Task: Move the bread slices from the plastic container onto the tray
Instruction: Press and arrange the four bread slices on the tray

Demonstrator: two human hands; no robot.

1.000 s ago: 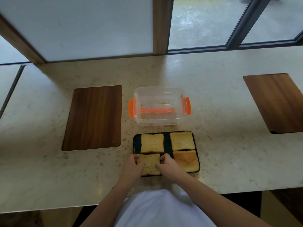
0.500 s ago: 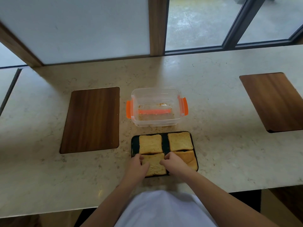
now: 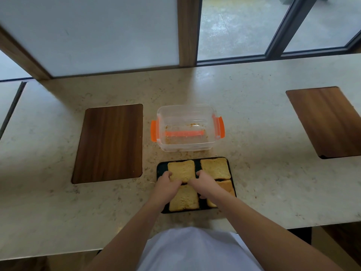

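Several toasted bread slices lie flat on a black tray (image 3: 160, 169) near the counter's front edge. My left hand (image 3: 165, 184) and my right hand (image 3: 203, 181) pinch the two sides of the far-left slice (image 3: 181, 170). Beside it lies the far-right slice (image 3: 215, 168). The near-left slice (image 3: 183, 198) shows between my forearms. My right wrist covers much of the near-right slice (image 3: 227, 185). Behind the tray stands the clear plastic container (image 3: 186, 128) with orange clips, holding only crumbs.
A dark wooden board (image 3: 109, 143) lies to the left of the container and another wooden board (image 3: 328, 122) at the far right. Windows and a wooden post rise behind the pale stone counter (image 3: 263, 173).
Both hands have moved from the near-left slice forward onto the far-left slice. The near-left slice lies uncovered now.
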